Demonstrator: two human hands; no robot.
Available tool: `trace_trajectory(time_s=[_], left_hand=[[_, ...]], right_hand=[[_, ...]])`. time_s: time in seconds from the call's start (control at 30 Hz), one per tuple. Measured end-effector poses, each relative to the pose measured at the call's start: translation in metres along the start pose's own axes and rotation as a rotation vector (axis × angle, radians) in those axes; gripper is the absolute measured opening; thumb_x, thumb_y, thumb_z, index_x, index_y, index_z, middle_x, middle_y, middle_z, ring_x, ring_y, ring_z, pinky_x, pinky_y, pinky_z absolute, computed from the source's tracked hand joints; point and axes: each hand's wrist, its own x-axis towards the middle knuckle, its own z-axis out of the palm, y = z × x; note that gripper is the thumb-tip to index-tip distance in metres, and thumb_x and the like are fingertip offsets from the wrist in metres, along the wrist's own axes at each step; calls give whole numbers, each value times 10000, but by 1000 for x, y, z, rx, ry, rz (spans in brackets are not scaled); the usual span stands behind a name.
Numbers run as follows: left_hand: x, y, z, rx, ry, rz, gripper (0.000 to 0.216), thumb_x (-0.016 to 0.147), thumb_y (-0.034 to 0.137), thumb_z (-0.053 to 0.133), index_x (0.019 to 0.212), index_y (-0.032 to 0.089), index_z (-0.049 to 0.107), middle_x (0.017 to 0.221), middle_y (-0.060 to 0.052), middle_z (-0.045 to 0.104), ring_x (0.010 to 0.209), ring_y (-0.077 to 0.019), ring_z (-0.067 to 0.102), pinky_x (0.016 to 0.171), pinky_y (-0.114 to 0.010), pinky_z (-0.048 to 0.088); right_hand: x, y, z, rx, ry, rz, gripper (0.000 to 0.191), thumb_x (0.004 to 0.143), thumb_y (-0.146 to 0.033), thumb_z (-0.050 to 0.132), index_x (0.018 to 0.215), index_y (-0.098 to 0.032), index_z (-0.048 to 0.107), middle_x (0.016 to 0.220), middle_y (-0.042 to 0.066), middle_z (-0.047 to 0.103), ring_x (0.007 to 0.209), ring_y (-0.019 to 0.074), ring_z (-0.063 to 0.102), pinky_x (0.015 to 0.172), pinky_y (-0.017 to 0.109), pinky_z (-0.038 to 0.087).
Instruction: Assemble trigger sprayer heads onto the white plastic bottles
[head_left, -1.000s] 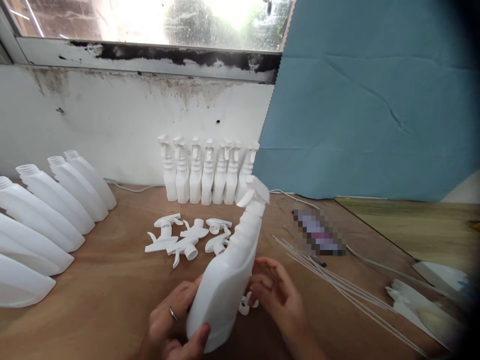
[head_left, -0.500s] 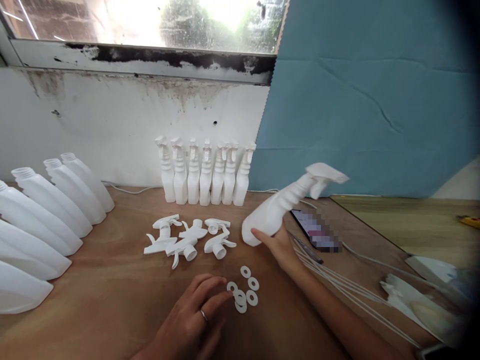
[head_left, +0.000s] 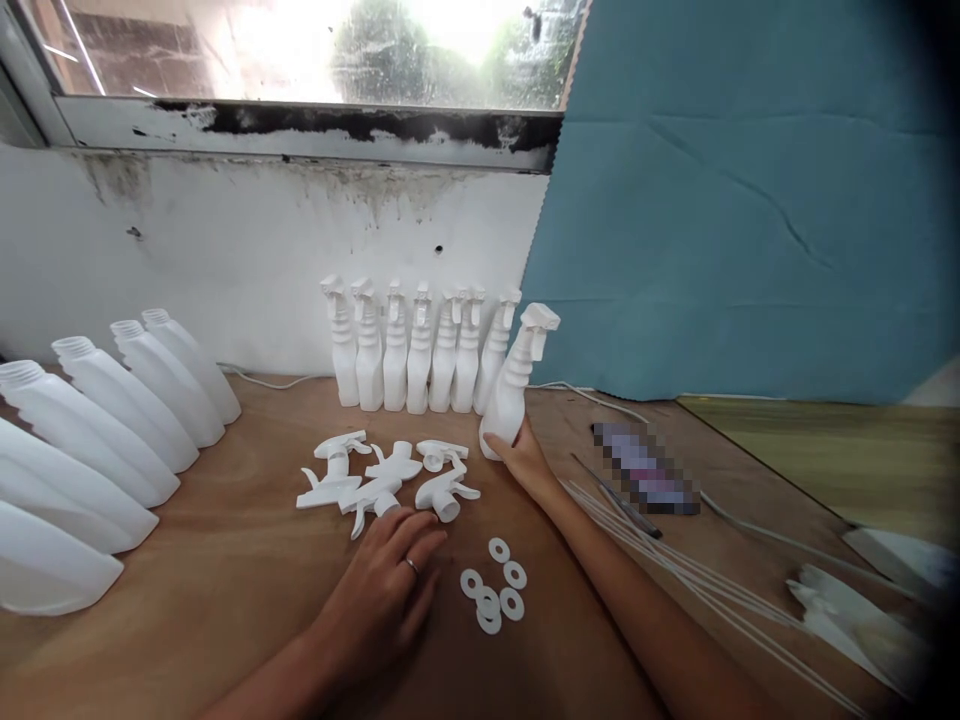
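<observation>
A white spray bottle (head_left: 507, 395) with its trigger head fitted is gripped low on its body by my right hand (head_left: 523, 460). It leans slightly right, at the right end of a row of similar spray bottles (head_left: 418, 350). My left hand (head_left: 386, 585) is over the table with its fingers loosely bent and apart, nothing visible in it. Its fingertips are at the near edge of several loose white trigger sprayers (head_left: 394, 465), partly covering one. Right of that hand lie several flat white ring washers (head_left: 512, 604), some overlapping.
Several open-necked white bottles (head_left: 142, 430) without heads stand along the left. On the right lie a phone (head_left: 645, 470), a dark thin tool (head_left: 634, 515), white tubes (head_left: 697, 580) and a plastic bag (head_left: 847, 610). A white wall and blue cloth (head_left: 735, 200) close off the back.
My right hand has brought the spray bottle left and more upright, beside the row. My left hand has moved from the washers up and left to the trigger sprayers.
</observation>
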Motion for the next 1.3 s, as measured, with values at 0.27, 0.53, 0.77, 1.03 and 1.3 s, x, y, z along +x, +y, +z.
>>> trace_trajectory(time_s=[0.27, 0.53, 0.77, 1.03, 1.3], left_hand=[[11, -12, 4, 149, -12, -55, 608, 871, 132, 476, 1452, 215, 317, 1493, -97, 366, 1295, -308, 377, 1041, -524, 386], [26, -20, 7, 154, -27, 107, 586, 871, 87, 448, 1438, 161, 320, 1494, -120, 362, 1403, -269, 273, 1139, -526, 289], [26, -25, 19, 106, 99, 196, 275, 926, 112, 447, 1187, 153, 520, 1231, -119, 602, 1222, -231, 514, 1054, -469, 431], [24, -20, 3, -386, -66, -71, 288, 962, 270, 427, 1240, 215, 477, 1192, -83, 612, 1091, -185, 584, 940, -334, 492], [21, -24, 0, -537, -125, -148, 408, 899, 306, 547, 1281, 207, 442, 1228, -103, 588, 1114, -221, 560, 965, -377, 457]], right_hand=[[-90, -37, -38, -126, 90, 19, 277, 818, -325, 616, 1071, -216, 593, 1036, 69, 619, 944, 219, 584, 907, 378, 443], [-138, -53, -37, -514, -317, -64, 254, 826, -218, 575, 1060, -233, 672, 988, 72, 609, 948, 245, 562, 858, 407, 444], [-124, -54, -19, -342, -210, 39, 92, 808, -239, 614, 722, -211, 601, 662, -17, 524, 606, 151, 489, 574, 269, 406], [-123, -65, -1, -245, -323, -341, 147, 887, -153, 529, 951, -243, 627, 879, 43, 639, 838, 202, 581, 768, 327, 462], [-127, -67, -6, -388, -413, -548, 386, 875, -86, 507, 1210, -269, 567, 1025, 82, 594, 940, 223, 570, 819, 385, 484]])
